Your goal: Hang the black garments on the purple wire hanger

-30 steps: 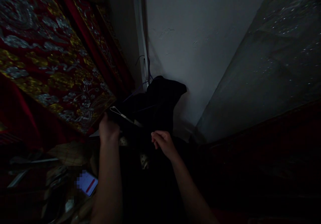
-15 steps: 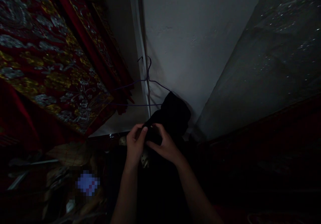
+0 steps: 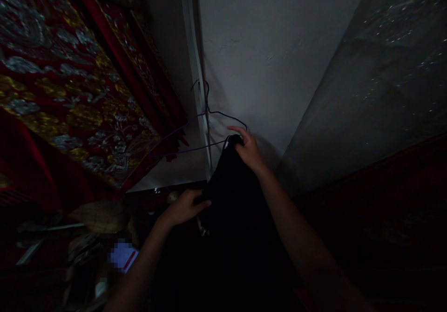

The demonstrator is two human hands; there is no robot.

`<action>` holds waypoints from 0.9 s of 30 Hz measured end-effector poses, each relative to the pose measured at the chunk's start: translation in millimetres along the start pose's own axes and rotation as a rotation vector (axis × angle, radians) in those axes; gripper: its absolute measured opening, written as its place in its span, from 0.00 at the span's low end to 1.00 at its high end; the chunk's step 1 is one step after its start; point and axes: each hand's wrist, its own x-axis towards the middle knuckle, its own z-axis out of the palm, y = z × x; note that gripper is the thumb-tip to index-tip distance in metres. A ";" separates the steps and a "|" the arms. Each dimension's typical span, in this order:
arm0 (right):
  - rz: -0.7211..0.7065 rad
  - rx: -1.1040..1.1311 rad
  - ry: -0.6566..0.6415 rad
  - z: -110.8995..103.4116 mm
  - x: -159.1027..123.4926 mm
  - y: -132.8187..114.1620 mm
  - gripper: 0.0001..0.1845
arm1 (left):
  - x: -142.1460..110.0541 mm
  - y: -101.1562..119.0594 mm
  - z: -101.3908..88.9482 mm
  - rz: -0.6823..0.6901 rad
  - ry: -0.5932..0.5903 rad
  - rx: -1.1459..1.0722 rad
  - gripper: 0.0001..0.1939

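A dark purple wire hanger [image 3: 225, 113] hangs by its hook from a pale vertical pole. Black cloth, which looks like a garment [image 3: 228, 177], drapes from the hanger's right end and merges with the dark below. My right hand [image 3: 248, 150] grips the cloth at its top, close to the hanger's right corner, with the index finger stretched leftward. Lower and to the left, my left hand [image 3: 185, 206] has the garment's left edge between thumb and fingers; the fingertips are hidden behind the cloth. The hanger's left arm is bare.
The pale pole [image 3: 193, 37] runs down a grey wall [image 3: 272, 46]. Red cloth with gold and silver embroidery [image 3: 80, 93] hangs at the left. Sparkly sheer material [image 3: 370, 84] covers the right. Cluttered objects, among them a woven-looking item [image 3: 101, 214], lie at the lower left.
My right hand has moved up and right to the hanger's corner. My left hand has shifted down and left. The bunched garment now hangs longer and more spread out, and the hanger has tilted.
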 end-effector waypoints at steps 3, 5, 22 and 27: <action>0.142 -0.089 -0.032 15.0 17.9 33.5 0.11 | -6.8 -4.0 -30.4 -0.040 0.249 -0.134 0.07; 0.203 -0.152 -0.059 15.7 18.3 48.5 0.10 | -10.0 -7.6 -53.5 -0.074 0.385 -0.149 0.09; 0.165 -0.188 0.036 -22.0 -28.3 7.5 0.15 | 58.7 89.9 -112.3 0.379 0.477 0.704 0.14; -0.007 -0.110 -0.023 -29.9 -37.6 1.8 0.16 | 83.8 85.4 -116.0 0.422 0.478 0.696 0.17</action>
